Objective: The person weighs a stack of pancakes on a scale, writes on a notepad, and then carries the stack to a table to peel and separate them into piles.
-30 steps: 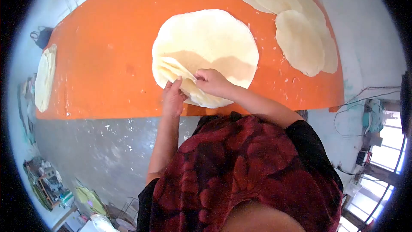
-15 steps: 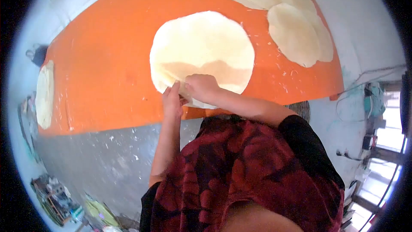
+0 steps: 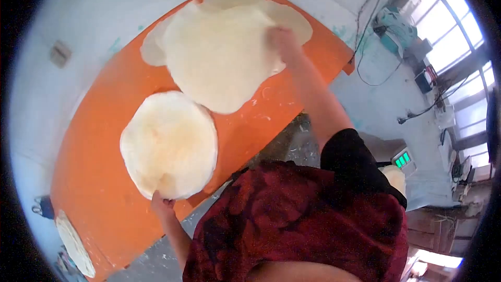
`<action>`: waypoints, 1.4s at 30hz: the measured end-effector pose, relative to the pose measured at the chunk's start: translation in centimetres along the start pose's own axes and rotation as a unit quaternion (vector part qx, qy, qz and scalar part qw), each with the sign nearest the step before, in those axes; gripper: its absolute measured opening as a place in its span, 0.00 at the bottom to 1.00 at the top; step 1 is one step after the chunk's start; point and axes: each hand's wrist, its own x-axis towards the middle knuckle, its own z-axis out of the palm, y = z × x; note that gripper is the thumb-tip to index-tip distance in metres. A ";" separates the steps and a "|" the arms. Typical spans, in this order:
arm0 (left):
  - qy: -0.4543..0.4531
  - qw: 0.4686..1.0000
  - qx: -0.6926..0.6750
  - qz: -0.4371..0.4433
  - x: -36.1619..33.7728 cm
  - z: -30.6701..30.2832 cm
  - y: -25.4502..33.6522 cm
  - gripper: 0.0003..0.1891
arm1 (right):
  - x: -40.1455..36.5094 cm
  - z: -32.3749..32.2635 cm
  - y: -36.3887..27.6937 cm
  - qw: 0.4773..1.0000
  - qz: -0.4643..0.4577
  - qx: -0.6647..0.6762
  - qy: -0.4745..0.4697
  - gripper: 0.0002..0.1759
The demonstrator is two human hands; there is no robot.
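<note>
A large, thin round dough sheet (image 3: 219, 57) is spread across the far part of the orange table, overlapping other pale sheets. My right hand (image 3: 281, 44), somewhat blurred, is closed on its right edge. Nearer to me lies a second round of dough (image 3: 169, 143), pale with a yellowish middle; its thick edge suggests several layers. At its near rim my left hand (image 3: 163, 202) pinches the edge, thumb on top and the other fingers partly hidden.
Beneath the large sheet, paler dough sheets (image 3: 295, 23) stick out on both sides. Another sheet (image 3: 75, 243) lies at the table's left end. A scale with a lit green display (image 3: 402, 160) stands to my right. Cables (image 3: 412, 117) run along the wall.
My right hand has moved up and right with a dough sheet lifted off the near round, now over the far sheets. My left hand stays at the near rim. The view has turned right.
</note>
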 end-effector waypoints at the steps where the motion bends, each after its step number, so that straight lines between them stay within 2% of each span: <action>1: -0.005 1.000 0.009 0.000 0.0 0.0 0.1 0.21 | 0.7 -3.6 -0.5 0.988 0.098 0.087 0.076 0.11; 3: -0.011 1.000 0.023 -0.001 -0.2 0.0 0.3 0.21 | 1.2 -10.7 0.4 0.982 0.080 0.044 0.164 0.12; 5: -0.010 1.000 0.002 0.014 0.2 -0.3 -0.1 0.21 | 1.8 -16.3 2.9 0.955 0.126 0.053 0.264 0.12; 7: -0.008 0.999 0.002 0.034 -0.9 0.6 0.3 0.21 | 3.5 -24.0 12.6 0.960 0.113 0.101 0.233 0.13; 10: 0.010 1.000 0.002 0.022 -0.7 0.6 0.2 0.20 | 3.9 -29.6 21.4 0.915 0.161 -0.013 0.371 0.17; 12: -0.003 0.999 0.023 0.031 -0.3 -0.1 0.3 0.21 | 3.6 -29.0 24.6 0.910 0.115 -0.180 0.356 0.18; 14: 0.007 0.999 0.041 0.034 -0.2 -0.7 0.3 0.21 | 2.0 -26.5 25.0 0.907 0.084 -0.286 0.299 0.18; 16: 0.038 0.997 0.051 0.035 -0.2 -0.2 0.8 0.21 | 0.1 -17.8 19.5 0.920 0.066 -0.327 0.207 0.19; 18: 0.008 0.998 0.021 0.052 -1.2 1.2 1.3 0.22 | -2.5 -9.6 13.4 0.952 0.016 -0.305 0.015 0.13; 19: -0.004 0.998 0.006 0.060 -1.7 2.0 1.5 0.22 | -4.8 -5.8 9.1 0.971 0.007 -0.224 -0.081 0.13; 20: -0.061 0.995 -0.009 0.074 -1.9 2.4 1.4 0.21 | -6.2 -1.1 9.6 0.963 -0.066 -0.238 -0.106 0.12; 21: -0.112 0.989 -0.024 0.090 -2.0 2.9 1.7 0.21 | -8.5 2.3 7.5 0.950 -0.089 -0.232 -0.187 0.12; 22: -0.092 0.993 -0.049 0.056 -2.3 3.7 2.1 0.21 | -11.2 5.2 4.9 0.930 -0.111 -0.219 -0.273 0.11; 23: -0.141 0.985 -0.060 0.079 -1.4 2.8 1.5 0.21 | -13.7 8.1 3.8 0.918 -0.116 -0.193 -0.325 0.13; 24: -0.274 0.951 -0.134 0.049 2.7 -2.7 -0.3 0.22 | -16.7 11.0 3.0 0.903 -0.119 -0.163 -0.380 0.15; 25: -0.112 0.985 -0.096 0.091 -1.7 3.0 1.0 0.23 | -19.5 13.8 2.5 0.883 -0.124 -0.134 -0.432 0.17; 28: -0.093 0.985 -0.141 0.036 -2.5 2.9 1.3 0.24 | -25.1 19.8 0.8 0.820 -0.137 -0.162 -0.532 0.25; 29: -0.120 0.980 -0.156 0.030 -2.5 2.6 1.4 0.24 | -26.2 21.3 0.0 0.810 -0.131 -0.170 -0.545 0.28; 32: -0.169 0.972 -0.157 0.040 -1.7 1.6 1.5 0.21 | -28.0 24.8 -1.4 0.784 -0.122 -0.232 -0.563 0.27; 34: -0.221 0.966 -0.124 0.056 -1.1 1.4 0.9 0.21 | -28.0 25.2 -0.5 0.784 -0.062 -0.200 -0.584 0.24; 35: -0.205 0.970 -0.117 0.050 -1.0 1.2 0.8 0.21 | -28.0 25.3 0.0 0.784 -0.030 -0.184 -0.592 0.23; 38: -0.135 0.985 -0.098 0.036 -1.8 1.8 1.7 0.17 | -28.2 25.5 0.8 0.829 -0.011 -0.138 -0.542 0.19; 39: -0.142 0.985 -0.095 0.028 -1.6 1.6 1.7 0.17 | -27.7 25.5 0.7 0.794 -0.008 -0.236 -0.560 0.15; 42: -0.145 0.987 -0.073 -0.005 -0.7 0.7 1.0 0.18 | -29.9 26.2 -0.4 0.818 -0.093 -0.271 -0.499 0.13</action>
